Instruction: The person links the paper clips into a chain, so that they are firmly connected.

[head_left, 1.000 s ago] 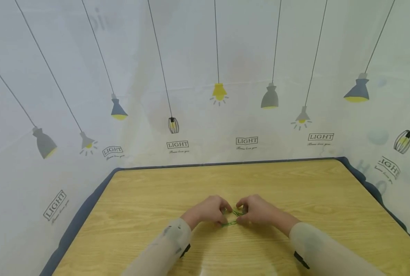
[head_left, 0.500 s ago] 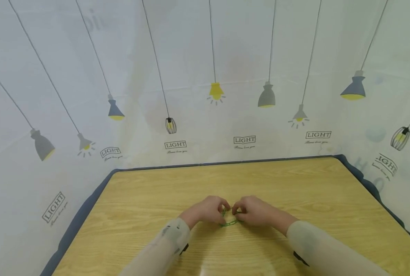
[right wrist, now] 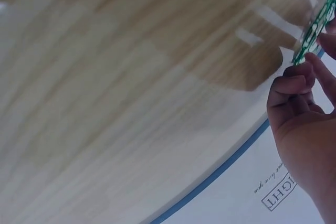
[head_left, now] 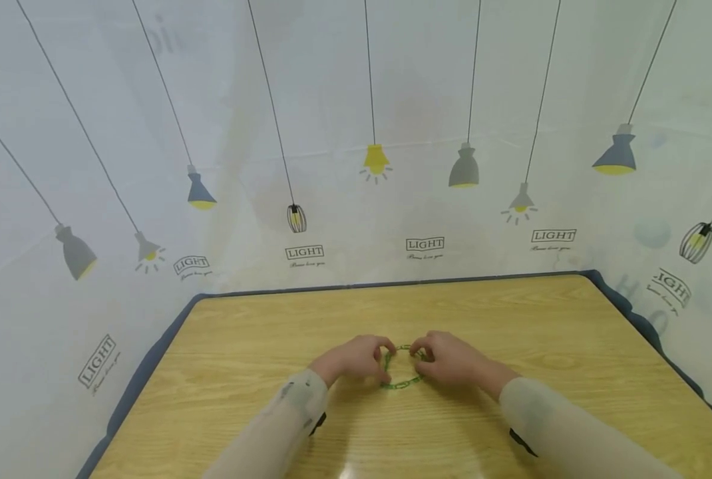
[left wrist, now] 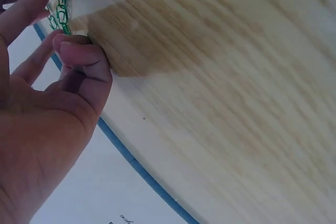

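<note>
A green chain of slim oval links (head_left: 400,386) forms a rough ring close over the table, between the two hands. At the ring's left side, my left hand (head_left: 358,357) holds it with bent fingers and thumb. Opposite, my right hand (head_left: 450,358) grips the other side, its thumb and forefinger at the links. The left wrist view shows the chain (left wrist: 62,9) running down to the curled fingers (left wrist: 84,53). From the right wrist, the chain (right wrist: 310,38) appears edge-on beside the fingertips; part of that hand lies outside the frame.
The wood-patterned table (head_left: 272,326) has a blue edge (head_left: 350,287) at the back. Behind and along both sides hangs a pale cloth (head_left: 344,100) printed with lamps and lettering. Light sleeves (head_left: 284,426) cover both forearms.
The hands have shifted slightly away from the body and a little apart. The chain, bunched between the fingers one second ago, now spreads into a wider, rounder ring.
</note>
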Tool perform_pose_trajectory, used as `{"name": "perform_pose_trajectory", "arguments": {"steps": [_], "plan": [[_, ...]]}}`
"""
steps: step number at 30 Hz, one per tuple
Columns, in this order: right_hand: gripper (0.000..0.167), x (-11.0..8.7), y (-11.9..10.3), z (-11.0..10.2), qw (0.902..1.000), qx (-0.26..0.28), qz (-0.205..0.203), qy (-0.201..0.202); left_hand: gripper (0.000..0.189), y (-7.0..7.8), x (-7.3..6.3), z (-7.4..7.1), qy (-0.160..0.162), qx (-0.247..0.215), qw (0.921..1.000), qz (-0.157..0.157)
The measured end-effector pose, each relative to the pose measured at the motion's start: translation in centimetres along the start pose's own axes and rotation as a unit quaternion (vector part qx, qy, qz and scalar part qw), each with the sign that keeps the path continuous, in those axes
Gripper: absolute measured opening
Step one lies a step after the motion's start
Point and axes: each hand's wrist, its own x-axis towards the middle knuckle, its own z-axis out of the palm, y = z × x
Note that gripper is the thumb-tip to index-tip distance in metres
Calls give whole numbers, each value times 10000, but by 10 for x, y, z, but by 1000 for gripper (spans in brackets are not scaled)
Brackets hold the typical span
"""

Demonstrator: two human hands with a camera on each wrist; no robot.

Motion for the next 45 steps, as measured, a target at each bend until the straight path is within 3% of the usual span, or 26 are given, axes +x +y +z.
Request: {"name": "perform_pose_trajectory", "arguments": {"steps": [6,10,18,25,33,37,45], "plan": [[40,1,0,4,9995,-247,113,153,53,2,0,-3,54,-10,9999,113],[52,1,5,2,9993,-277,269,14,54,-2,0,-5,121,126,9998,114],[52,16,25,-7,9980,410,362,-302,44,-18,7,-10,387,174,9991,97],[55,32,39,-12,9976,538,396,-167,44,-19,19,-15,421,133,9990,14],[50,42,44,-17,9908,1251,421,-297,43,-23,30,-22,570,150,9973,-430],[39,44,48,-18,9873,1523,324,-314,44,-27,32,-24,605,104,9975,-343],[21,46,48,-15,9884,1476,358,14,38,-32,33,-24,552,-51,9983,-154]]}}
